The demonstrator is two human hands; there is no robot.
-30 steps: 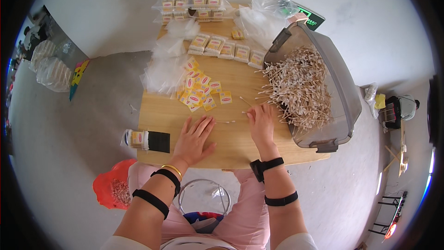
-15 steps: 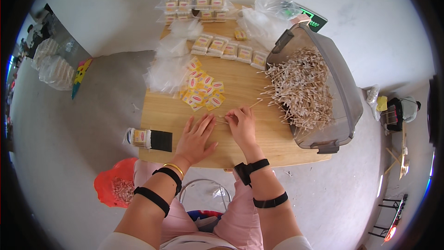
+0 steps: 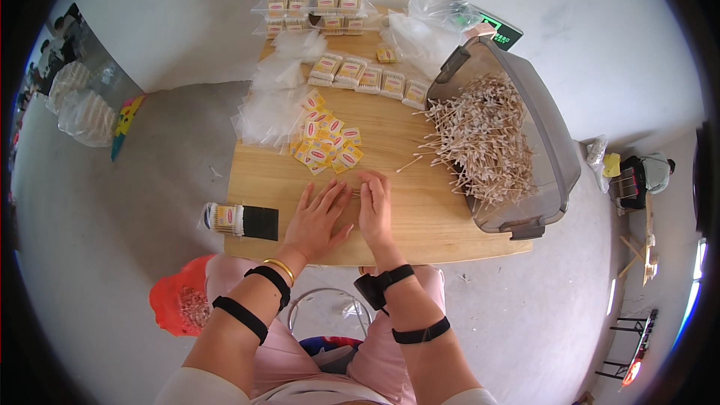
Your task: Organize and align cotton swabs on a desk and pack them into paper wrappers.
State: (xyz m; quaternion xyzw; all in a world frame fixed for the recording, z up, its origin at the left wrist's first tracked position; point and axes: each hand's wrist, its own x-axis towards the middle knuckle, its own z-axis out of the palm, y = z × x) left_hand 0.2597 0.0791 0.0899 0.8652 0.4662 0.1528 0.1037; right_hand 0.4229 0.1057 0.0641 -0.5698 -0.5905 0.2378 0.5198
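My left hand lies palm down on the wooden table, fingers stretched out and thumb apart. Close to its right is my right hand, its fingers drawn together with the thumb against them. A few thin cotton swabs show between the two hands, their ends at my right thumb and fingers; the rest is hidden. Just beyond the fingertips is a loose pile of yellow and white printed cards. One single cotton swab lies to the right, near the grey plastic bin heaped with cotton swabs.
Packed swab bundles stand in a row at the back, before stacked bagged packs. Clear plastic bags lie at the left. A swab pack in a black holder sits at the left edge. A red bag is below.
My right hand has moved left toward my left hand, and its fingers have turned more upright. The left hand stays flat. The whole view has shifted slightly.
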